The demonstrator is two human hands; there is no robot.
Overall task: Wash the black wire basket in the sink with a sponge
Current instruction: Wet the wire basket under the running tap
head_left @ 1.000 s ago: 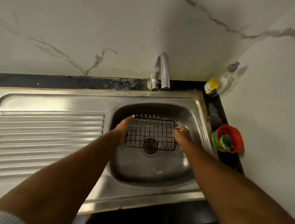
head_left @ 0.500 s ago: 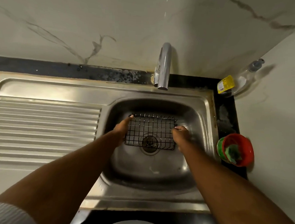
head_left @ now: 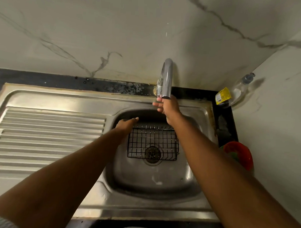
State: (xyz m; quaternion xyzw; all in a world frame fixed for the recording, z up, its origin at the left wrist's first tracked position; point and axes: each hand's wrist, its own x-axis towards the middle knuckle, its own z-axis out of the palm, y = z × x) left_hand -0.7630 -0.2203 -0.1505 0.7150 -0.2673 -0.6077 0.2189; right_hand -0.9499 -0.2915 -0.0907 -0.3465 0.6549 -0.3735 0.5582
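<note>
The black wire basket (head_left: 152, 143) lies flat on the bottom of the steel sink (head_left: 191, 181), over the drain. My left hand (head_left: 126, 125) is at the basket's far left corner with its fingers stretched out; it does not grip the wire. My right hand (head_left: 167, 107) is raised off the basket and reaches under the chrome tap (head_left: 167, 76), its fingers near the tap's base. A green scrubber (head_left: 233, 154) sits in a red bowl (head_left: 243, 152) on the counter at the right, partly hidden by my right forearm.
The ribbed steel drainboard (head_left: 47, 133) stretches to the left of the bowl. A clear bottle with a yellow label (head_left: 233, 93) leans in the back right corner. Marble walls close in behind and on the right.
My right hand let go of the basket's right side and rose to the tap. My left hand's fingers straightened at the basket's left edge. The basket stayed in place.
</note>
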